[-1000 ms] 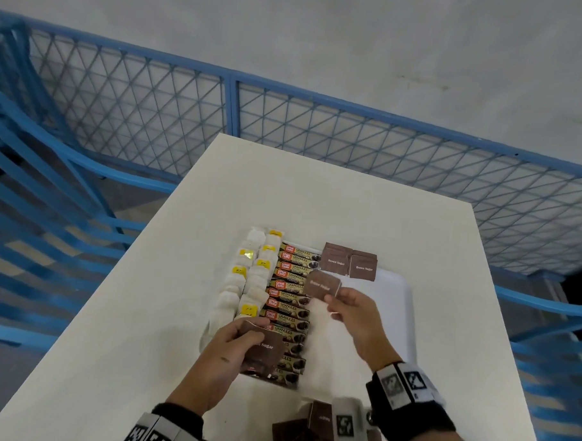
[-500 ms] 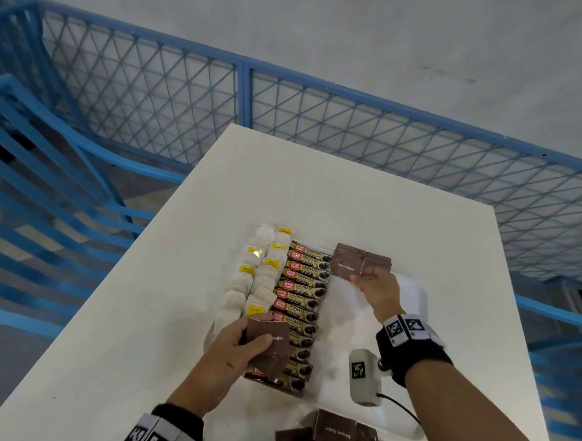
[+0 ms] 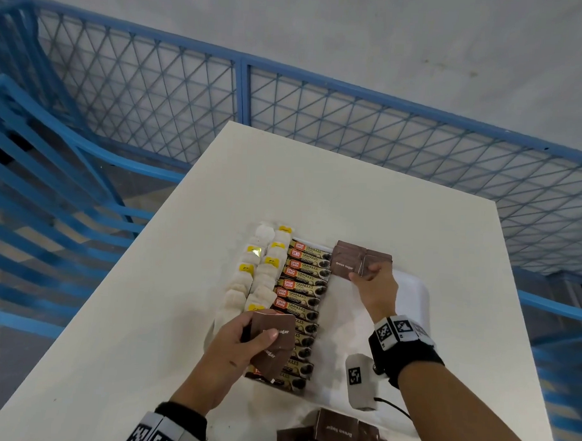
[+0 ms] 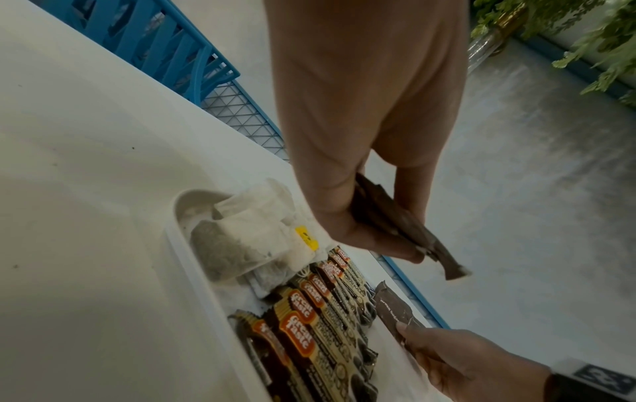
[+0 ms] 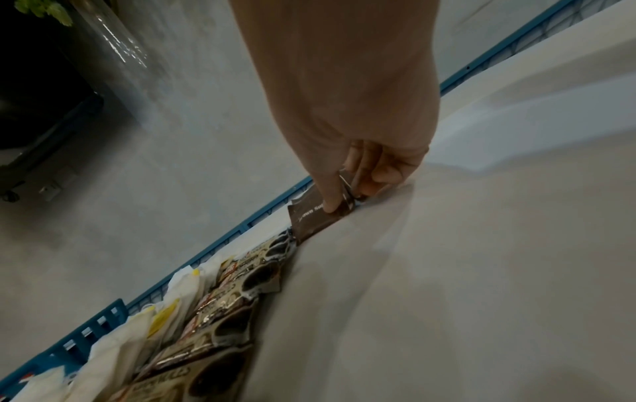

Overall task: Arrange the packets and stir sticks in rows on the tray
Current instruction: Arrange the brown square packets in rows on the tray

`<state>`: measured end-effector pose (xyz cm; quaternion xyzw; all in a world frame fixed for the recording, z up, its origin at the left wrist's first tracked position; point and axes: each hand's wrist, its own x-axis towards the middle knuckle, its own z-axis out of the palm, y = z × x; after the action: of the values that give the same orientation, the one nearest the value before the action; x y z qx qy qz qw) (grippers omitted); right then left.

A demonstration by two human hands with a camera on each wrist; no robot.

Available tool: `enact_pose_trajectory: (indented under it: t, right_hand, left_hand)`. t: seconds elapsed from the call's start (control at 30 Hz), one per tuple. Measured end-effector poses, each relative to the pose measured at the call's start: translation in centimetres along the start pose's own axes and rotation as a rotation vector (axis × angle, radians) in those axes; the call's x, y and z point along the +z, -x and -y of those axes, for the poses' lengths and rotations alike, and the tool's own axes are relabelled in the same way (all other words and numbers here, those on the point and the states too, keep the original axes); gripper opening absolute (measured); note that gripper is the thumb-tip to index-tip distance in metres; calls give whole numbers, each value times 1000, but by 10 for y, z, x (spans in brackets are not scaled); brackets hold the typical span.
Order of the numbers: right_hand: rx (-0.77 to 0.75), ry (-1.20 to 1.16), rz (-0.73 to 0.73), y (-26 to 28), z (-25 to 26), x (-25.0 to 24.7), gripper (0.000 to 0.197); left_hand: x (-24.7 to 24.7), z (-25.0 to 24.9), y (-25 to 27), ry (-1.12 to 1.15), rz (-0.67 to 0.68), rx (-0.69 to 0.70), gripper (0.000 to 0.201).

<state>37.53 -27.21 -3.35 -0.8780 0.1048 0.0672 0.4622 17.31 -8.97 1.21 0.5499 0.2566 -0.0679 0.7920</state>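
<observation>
Pressing a brown sugar packet (image 3: 346, 264) down, the right hand (image 3: 376, 287) has lowered since earlier.

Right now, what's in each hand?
Left hand: grips a stack of sugar packets.
Right hand: pinches one sugar packet at the tray's far end.

One white rectangular plastic tray (image 3: 420, 292) is shown on one white table (image 3: 317, 188). Two columns of white paper tea bags (image 3: 263, 279) are counted at centre left, with six yellow tags (image 3: 247, 268) visible; the bags overlap too much for an exact number. Roughly thirteen brown-and-gold coffee granule sachets (image 3: 305, 277) form one column, the lower ones partly hidden. Three groups of dark brown square sugar packets (image 3: 346, 264) are distinguished: at least four at upper centre, at least two at lower centre, several at the bottom edge. Two hands are seen: one left hand (image 3: 241, 345), one right hand (image 3: 375, 287).
</observation>
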Motion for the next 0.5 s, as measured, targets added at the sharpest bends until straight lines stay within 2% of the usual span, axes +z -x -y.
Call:
enact_pose_trajectory:
  t: [0.13,0.27,0.33,0.4,0.5]
  right_hand:
    - [-53,-20,4,16,5,-4,27]
    - [-91,34,157,50,16,-6,10]
    - [-103,43,302,70,21,-7,16]
    - [-103,8,509,93,27,-10,26]
    - [-28,-181,782,121,35,-17,27]
  left_hand:
    - [1,1,0,-16,-16,14,31]
    - [5,-1,3,-49,-19,40,28]
    - [8,-3,5,-53,-18,51,27]
    - [9,-4,7,-68,-21,63,26]
    - [10,-5,10,-78,-28,77,26]
